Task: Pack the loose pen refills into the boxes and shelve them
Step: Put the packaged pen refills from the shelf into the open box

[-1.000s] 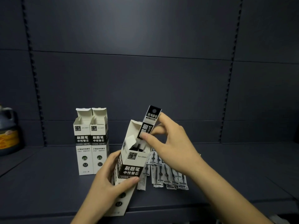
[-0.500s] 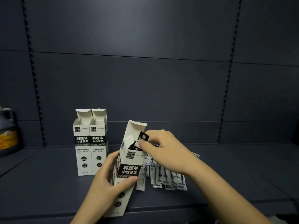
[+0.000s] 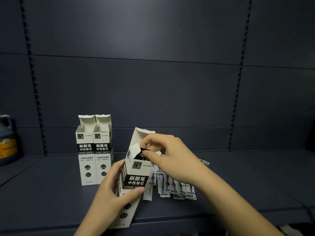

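Observation:
My left hand [image 3: 113, 188] grips a tall white and black refill box [image 3: 134, 174], tilted, with its top flap open. My right hand [image 3: 172, 157] is at the box's mouth, its fingertips pinching the black top of a refill pack [image 3: 144, 151] that is almost wholly inside the box. Several loose refill packs [image 3: 175, 186] lie flat on the dark shelf [image 3: 51, 193] just right of the box, partly under my right wrist. Two more boxes of the same kind [image 3: 94, 150] stand upright side by side to the left, flaps open.
A dark jug with an orange label [image 3: 7, 140] stands at the far left of the shelf. The shelf's back panel and slotted uprights rise behind. The shelf's front edge [image 3: 170, 218] runs just below the held box.
My right hand has pushed the refill pack down from well above the box's mouth until only its top shows. The left hand and box have stayed nearly still.

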A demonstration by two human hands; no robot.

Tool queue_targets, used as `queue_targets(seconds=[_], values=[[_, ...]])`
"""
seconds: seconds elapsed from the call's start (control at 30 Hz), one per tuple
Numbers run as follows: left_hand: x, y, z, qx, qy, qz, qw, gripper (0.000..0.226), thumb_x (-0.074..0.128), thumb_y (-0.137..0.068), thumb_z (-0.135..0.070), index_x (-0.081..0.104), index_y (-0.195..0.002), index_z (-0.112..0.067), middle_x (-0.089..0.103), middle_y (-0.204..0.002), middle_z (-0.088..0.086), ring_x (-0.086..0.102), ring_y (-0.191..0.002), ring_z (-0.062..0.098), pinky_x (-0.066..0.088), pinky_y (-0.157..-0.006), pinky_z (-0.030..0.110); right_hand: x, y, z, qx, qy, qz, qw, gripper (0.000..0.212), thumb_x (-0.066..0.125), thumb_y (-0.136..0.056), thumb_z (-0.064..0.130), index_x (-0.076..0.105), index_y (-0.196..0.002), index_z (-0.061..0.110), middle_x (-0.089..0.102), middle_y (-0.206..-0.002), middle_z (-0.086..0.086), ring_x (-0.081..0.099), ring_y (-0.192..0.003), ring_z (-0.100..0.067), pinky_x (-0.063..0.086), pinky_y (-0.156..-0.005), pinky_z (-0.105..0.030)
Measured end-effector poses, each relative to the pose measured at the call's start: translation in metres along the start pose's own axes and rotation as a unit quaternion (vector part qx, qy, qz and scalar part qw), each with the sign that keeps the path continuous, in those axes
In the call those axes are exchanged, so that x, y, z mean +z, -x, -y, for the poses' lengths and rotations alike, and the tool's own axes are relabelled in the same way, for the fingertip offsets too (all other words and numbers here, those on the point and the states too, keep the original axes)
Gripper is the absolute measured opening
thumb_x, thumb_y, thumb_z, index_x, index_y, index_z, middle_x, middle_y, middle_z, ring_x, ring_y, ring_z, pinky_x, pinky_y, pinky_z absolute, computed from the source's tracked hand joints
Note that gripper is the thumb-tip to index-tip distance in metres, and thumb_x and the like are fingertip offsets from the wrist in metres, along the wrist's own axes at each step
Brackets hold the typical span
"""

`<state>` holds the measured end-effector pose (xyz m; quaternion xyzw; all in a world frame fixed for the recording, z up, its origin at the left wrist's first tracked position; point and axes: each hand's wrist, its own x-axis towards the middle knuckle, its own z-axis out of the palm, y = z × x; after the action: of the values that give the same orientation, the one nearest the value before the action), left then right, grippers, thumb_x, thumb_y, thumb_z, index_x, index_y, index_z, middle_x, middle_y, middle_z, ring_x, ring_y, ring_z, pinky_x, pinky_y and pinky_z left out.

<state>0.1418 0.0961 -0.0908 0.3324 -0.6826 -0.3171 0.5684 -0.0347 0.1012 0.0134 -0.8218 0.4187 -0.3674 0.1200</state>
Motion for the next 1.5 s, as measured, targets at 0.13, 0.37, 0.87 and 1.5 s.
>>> queue_targets(seconds=[0.13,0.37,0.87,1.5], values=[[-0.001,0.001,-0.001,0.002,-0.002,-0.001,1.0,0.062,0.084,-0.055,-0.036,0.062,-0.112,-0.05,0.072,-0.116,-0.008,0.069,-0.104,0.005,0.051,-0.084,0.012,-0.003,0.004,0.004,-0.004,0.012,0.061,0.998,0.024,0.049,-0.099,0.021,0.057,-0.081,0.034,0.058,-0.064,0.026,0.053,-0.07,0.006,0.037,-0.075,-0.015],[0.004,0.0,-0.004,0.007,-0.016,0.017,1.0,0.064,0.086,-0.06,-0.018,0.063,-0.109,-0.052,0.073,-0.114,-0.007,0.07,-0.102,0.007,0.053,-0.084,0.013,-0.007,0.009,0.001,-0.027,0.009,0.101,0.995,0.031,0.04,-0.093,0.008,0.069,-0.088,0.017,0.061,-0.074,-0.009,0.047,-0.063,-0.016,0.041,-0.066,-0.031],[0.006,0.003,-0.001,-0.011,-0.03,-0.001,0.999,0.062,0.083,-0.054,-0.04,0.06,-0.11,-0.054,0.072,-0.115,-0.013,0.069,-0.106,0.004,0.051,-0.089,0.013,-0.055,0.042,-0.14,0.172,0.051,-0.089,0.98,0.023,0.059,-0.092,0.006,0.072,-0.084,0.023,0.075,-0.074,0.009,0.067,-0.069,-0.009,0.051,-0.07,-0.02],[0.007,0.004,0.0,-0.004,-0.034,-0.001,0.999,0.06,0.082,-0.056,-0.038,0.06,-0.11,-0.052,0.071,-0.117,-0.011,0.068,-0.105,0.004,0.05,-0.088,0.012,-0.028,0.052,-0.202,0.427,0.121,-0.004,0.896,0.024,0.075,-0.081,0.018,0.052,-0.078,0.014,0.06,-0.083,-0.006,0.058,-0.052,-0.015,0.046,-0.046,-0.023]])
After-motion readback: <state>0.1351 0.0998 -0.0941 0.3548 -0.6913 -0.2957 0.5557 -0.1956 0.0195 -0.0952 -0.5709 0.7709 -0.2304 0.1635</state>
